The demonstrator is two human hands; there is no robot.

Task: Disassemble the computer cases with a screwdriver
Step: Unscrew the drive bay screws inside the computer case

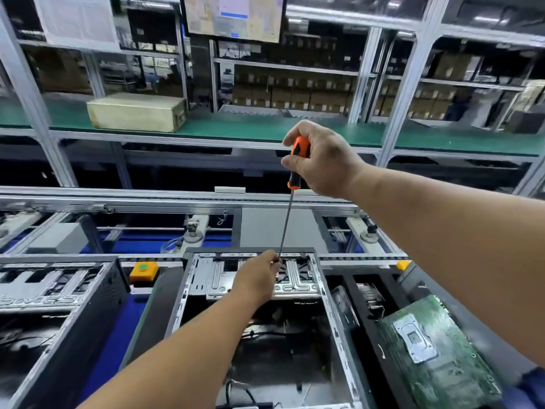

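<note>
An open computer case [324, 293] lies in front of me on the conveyor, its side panel off and its dark inside showing. My right hand [321, 160] grips the orange and black handle of a long screwdriver [287, 219], held high above the case. The thin shaft slants down to the metal drive cage [295, 278] at the case's far end. My left hand [259, 278] is over that cage and pinches the shaft at its tip. The tip itself is hidden behind my fingers.
A second open case [59, 296] lies at the left. A green motherboard [433, 346] rests on a dark case at the right. An orange box with a green button [144, 270] sits between the cases. Behind are conveyor rails [118, 199], a green-topped shelf with a cardboard box [137, 112], and racks.
</note>
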